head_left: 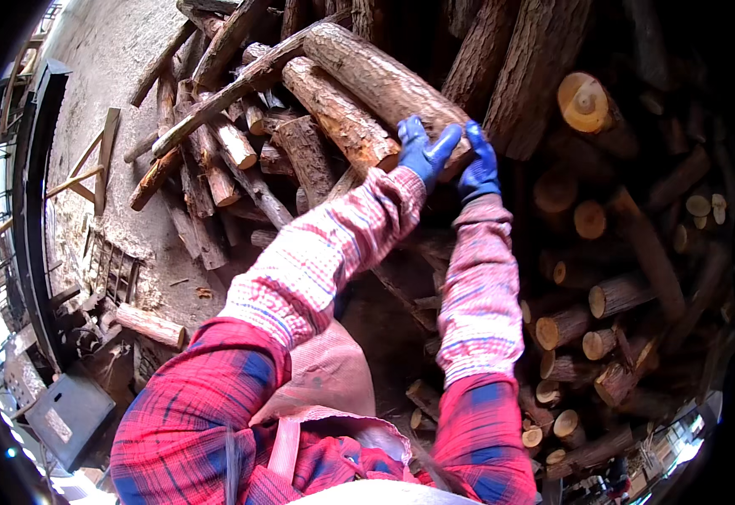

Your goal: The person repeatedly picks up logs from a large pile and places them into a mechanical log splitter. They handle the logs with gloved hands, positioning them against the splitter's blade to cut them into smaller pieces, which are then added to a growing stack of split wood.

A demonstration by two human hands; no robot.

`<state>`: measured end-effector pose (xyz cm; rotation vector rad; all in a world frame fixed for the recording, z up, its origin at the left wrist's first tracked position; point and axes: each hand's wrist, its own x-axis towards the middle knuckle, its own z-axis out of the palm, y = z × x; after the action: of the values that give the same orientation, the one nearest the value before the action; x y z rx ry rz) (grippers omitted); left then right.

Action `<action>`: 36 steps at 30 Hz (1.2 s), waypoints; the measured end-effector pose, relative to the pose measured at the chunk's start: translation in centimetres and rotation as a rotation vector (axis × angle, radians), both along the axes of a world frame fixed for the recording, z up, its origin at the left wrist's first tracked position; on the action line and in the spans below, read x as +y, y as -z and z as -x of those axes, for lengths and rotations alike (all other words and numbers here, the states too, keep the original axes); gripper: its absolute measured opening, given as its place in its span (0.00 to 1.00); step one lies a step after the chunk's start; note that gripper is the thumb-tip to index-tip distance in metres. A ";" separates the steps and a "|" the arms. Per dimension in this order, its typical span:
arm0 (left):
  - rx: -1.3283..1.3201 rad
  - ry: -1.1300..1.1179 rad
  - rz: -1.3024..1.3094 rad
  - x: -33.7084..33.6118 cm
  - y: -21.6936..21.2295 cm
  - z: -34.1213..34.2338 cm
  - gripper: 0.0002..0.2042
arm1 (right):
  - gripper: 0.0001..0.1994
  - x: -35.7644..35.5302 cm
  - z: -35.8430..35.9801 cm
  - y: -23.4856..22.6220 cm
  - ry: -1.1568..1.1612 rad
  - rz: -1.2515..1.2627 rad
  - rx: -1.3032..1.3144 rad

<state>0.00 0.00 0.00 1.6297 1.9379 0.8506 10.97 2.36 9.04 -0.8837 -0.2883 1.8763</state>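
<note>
Both my hands wear blue gloves and hold the near end of a thick, bark-covered log [384, 77], which slants away to the upper left over the pile. My left hand [424, 153] grips the left side of its end, thumb toward the right hand. On the right side of that end, my right hand [479, 165] is closed with its fingers pointing up. A second thick log [339, 116], with patches of peeled bark, lies alongside to the left, its near end next to my left wrist. The underside of the held log is hidden.
A long thin branch [241, 87] crosses the heap of smaller logs [216, 160] at left. Large trunks [540, 63] lean behind. Stacked logs with cut ends [562, 328] fill the shadowed right side. A dark metal post [32, 194] and a wooden frame [105, 160] stand at far left.
</note>
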 end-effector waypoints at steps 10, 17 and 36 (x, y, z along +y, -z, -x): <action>-1.688 -0.157 0.506 -7.9 -17.4 11.0 0.22 | 0.43 -8.7 11.1 -8.5 0.427 -0.590 -1.721; -1.243 -0.201 0.625 7.7 -7.4 16.6 0.23 | 0.26 -1.7 5.5 -5.7 -0.330 -0.121 -0.298; -1.935 0.160 0.937 -26.9 -15.2 12.0 0.33 | 0.50 -47.1 5.5 -23.4 -0.112 -0.090 -1.246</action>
<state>-11.99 -26.85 15.16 -0.0147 0.4718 0.6796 5.42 -44.71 32.40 -1.9042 -1.1622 1.1529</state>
